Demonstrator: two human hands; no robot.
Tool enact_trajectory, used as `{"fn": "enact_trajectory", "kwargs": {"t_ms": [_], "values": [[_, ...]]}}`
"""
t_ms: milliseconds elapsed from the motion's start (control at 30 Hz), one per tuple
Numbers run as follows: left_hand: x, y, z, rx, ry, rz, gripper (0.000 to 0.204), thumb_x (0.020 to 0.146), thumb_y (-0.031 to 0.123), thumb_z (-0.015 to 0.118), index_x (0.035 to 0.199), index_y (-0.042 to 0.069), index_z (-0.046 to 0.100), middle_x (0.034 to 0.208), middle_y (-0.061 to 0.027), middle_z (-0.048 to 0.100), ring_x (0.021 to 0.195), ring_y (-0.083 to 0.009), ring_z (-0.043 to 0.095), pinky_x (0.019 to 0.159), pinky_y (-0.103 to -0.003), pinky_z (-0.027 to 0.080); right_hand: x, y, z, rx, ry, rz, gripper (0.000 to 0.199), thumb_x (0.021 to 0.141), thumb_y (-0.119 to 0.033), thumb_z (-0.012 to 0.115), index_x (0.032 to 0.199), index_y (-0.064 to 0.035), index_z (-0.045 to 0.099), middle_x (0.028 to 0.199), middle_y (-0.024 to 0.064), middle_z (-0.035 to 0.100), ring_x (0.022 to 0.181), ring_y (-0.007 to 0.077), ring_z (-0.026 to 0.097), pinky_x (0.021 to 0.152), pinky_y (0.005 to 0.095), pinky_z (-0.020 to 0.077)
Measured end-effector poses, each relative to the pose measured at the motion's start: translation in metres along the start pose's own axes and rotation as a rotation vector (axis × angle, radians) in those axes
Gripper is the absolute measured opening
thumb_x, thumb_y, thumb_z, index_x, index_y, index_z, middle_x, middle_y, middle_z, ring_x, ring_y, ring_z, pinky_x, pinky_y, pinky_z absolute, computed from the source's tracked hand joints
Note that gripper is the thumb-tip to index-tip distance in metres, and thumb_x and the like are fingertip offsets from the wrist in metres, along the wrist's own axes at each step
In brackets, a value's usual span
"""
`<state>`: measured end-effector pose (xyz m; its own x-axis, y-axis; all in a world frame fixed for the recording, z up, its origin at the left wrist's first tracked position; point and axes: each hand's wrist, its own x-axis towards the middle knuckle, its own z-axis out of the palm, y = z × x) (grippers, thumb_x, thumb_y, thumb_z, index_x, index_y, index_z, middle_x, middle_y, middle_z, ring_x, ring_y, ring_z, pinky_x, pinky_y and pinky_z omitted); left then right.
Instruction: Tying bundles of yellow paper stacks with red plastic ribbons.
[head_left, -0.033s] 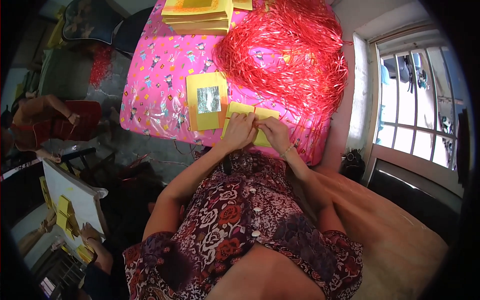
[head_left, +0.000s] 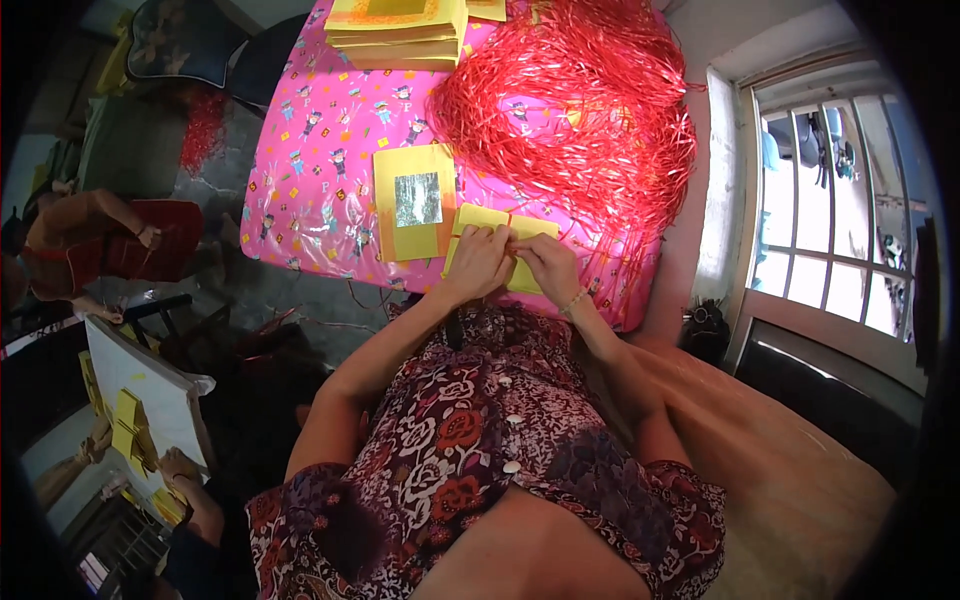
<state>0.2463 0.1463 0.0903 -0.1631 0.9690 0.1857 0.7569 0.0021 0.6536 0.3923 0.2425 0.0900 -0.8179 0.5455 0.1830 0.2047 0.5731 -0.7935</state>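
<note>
My left hand (head_left: 478,262) and my right hand (head_left: 545,264) meet over a small stack of yellow paper sheets (head_left: 490,222) at the near edge of a table covered with a pink patterned cloth (head_left: 310,170). Both hands pinch the stack, and a thin red strip runs across it between my fingers. Just left of the stack lies a yellow paper sheet with a silver foil square (head_left: 415,203). A big heap of red plastic strips (head_left: 580,110) lies behind my right hand.
A tall pile of yellow sheets (head_left: 398,30) sits at the far edge. A barred window (head_left: 830,210) is on the right. On the left, another person (head_left: 90,245) sits by red items; lower left, someone's hand (head_left: 180,465) rests by a board with yellow papers (head_left: 135,410).
</note>
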Motion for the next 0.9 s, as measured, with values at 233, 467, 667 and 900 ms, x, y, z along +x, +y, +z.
{"fn": "enact_trajectory", "kwargs": {"t_ms": [233, 467, 667, 900], "values": [[-0.002, -0.002, -0.005, -0.133, 0.009, -0.054, 0.030, 0.074, 0.013, 0.056, 0.101, 0.005, 0.048, 0.087, -0.0133, 0.056, 0.086, -0.0296, 0.053, 0.080, -0.038, 0.035, 0.008, -0.012, 0.011, -0.006, 0.132, 0.066, 0.006, 0.077, -0.003, 0.062, 0.083, -0.0028, 0.061, 0.074, 0.0097, 0.056, 0.066, 0.0254, 0.055, 0.058, 0.0328, 0.0442], [-0.023, -0.042, -0.005, -0.432, 0.605, -0.368, 0.042, 0.078, 0.011, 0.057, 0.118, 0.003, 0.047, 0.109, -0.0131, 0.051, 0.105, -0.0249, 0.048, 0.090, -0.035, 0.039, 0.005, -0.007, 0.014, 0.146, 0.163, 0.176, 0.005, 0.080, -0.003, 0.061, 0.083, -0.0011, 0.058, 0.072, 0.0065, 0.054, 0.062, 0.0153, 0.052, 0.056, 0.0270, 0.0413], [-0.048, -0.081, 0.006, -1.190, 0.309, -0.925, 0.058, 0.093, 0.045, 0.033, 0.136, 0.007, 0.036, 0.130, -0.0113, 0.047, 0.119, -0.0218, 0.045, 0.098, -0.036, 0.031, 0.022, 0.002, -0.003, 0.433, 0.098, 0.250, 0.005, 0.085, -0.003, 0.059, 0.084, 0.0001, 0.055, 0.071, -0.0010, 0.050, 0.065, 0.0046, 0.047, 0.059, 0.0205, 0.0396], [-0.019, -0.077, -0.037, -1.118, 0.191, -0.673, 0.058, 0.094, 0.047, 0.027, 0.135, 0.008, 0.038, 0.128, -0.0049, 0.050, 0.110, -0.0190, 0.050, 0.095, -0.035, 0.033, 0.087, 0.014, -0.065, 0.656, -0.028, 0.280, 0.005, 0.086, -0.004, 0.059, 0.082, -0.0040, 0.056, 0.076, -0.0033, 0.057, 0.070, 0.0036, 0.051, 0.065, 0.0197, 0.0425]]}}
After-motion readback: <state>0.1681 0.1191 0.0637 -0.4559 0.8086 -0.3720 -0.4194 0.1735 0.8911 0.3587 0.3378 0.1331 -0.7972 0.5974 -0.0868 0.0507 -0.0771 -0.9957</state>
